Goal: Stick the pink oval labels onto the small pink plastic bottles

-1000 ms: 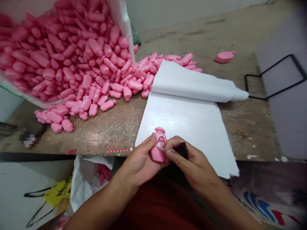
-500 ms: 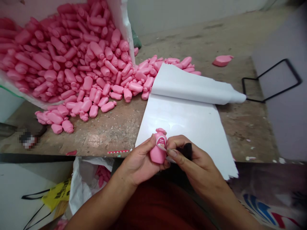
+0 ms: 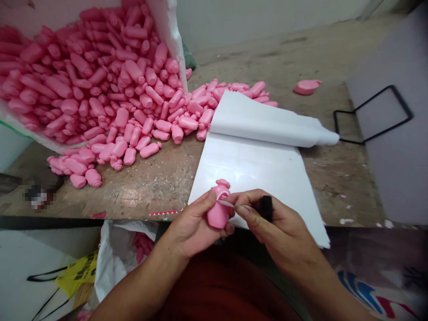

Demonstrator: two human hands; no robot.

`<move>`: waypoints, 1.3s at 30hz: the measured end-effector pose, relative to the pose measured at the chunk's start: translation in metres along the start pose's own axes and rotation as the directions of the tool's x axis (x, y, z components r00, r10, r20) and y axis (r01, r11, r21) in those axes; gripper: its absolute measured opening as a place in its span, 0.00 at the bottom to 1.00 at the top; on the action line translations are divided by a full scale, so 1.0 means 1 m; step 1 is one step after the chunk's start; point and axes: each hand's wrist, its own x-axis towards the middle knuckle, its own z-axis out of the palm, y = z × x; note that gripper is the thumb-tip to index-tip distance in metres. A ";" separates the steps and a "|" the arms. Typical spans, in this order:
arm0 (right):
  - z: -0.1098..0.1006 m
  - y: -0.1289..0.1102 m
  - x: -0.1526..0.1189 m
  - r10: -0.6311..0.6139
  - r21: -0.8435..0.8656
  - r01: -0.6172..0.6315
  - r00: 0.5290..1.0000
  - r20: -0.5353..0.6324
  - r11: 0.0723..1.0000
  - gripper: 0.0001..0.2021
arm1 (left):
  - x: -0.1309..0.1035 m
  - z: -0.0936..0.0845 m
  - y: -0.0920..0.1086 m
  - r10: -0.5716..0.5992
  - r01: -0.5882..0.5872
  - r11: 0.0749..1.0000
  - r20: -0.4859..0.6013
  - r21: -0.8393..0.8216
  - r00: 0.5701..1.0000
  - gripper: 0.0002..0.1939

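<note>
My left hand (image 3: 195, 223) is closed around a small pink plastic bottle (image 3: 218, 217), upright, its flared neck pointing away from me. On the bottle's front is a white-and-dark-pink label (image 3: 223, 194), its upper part against the bottle and its lower part bent outward. My right hand (image 3: 267, 218) pinches the loose edge of that label between thumb and forefinger. A black object (image 3: 266, 208), perhaps a handle, is also tucked in my right hand; the rest of it is hidden by the fingers. Both hands are over the near edge of white sheets (image 3: 254, 174).
A white foam box (image 3: 180, 49) lies at the left, spilling many pink bottles (image 3: 96, 107) onto the worn table (image 3: 133, 191). One pink bottle (image 3: 306, 87) lies apart. A black metal frame (image 3: 374, 113) is at the right. Below the edge hangs a white sack (image 3: 109, 249).
My right hand has moved slightly right, drawing the label's lower part further out from the bottle. The left hand still holds the bottle, almost unmoved.
</note>
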 end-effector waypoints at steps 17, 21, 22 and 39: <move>-0.012 0.004 -0.014 -0.188 -0.276 0.210 0.977 0.101 0.938 0.16 | -0.001 0.000 0.000 0.082 -0.082 0.996 -0.020 0.026 0.996 0.14; -0.019 0.009 -0.023 -0.275 -0.368 0.293 0.956 0.102 0.882 0.19 | -0.001 0.001 0.003 0.111 -0.108 0.994 -0.089 0.033 0.990 0.17; -0.021 0.012 -0.023 -0.305 -0.402 0.299 0.951 0.052 0.865 0.19 | -0.002 0.002 0.004 0.119 -0.116 0.993 -0.091 0.035 0.989 0.17; -0.010 0.033 -0.003 -0.714 -0.700 0.653 0.635 0.296 0.290 0.16 | -0.002 0.012 -0.007 0.136 -0.137 0.991 -0.100 -0.009 0.986 0.12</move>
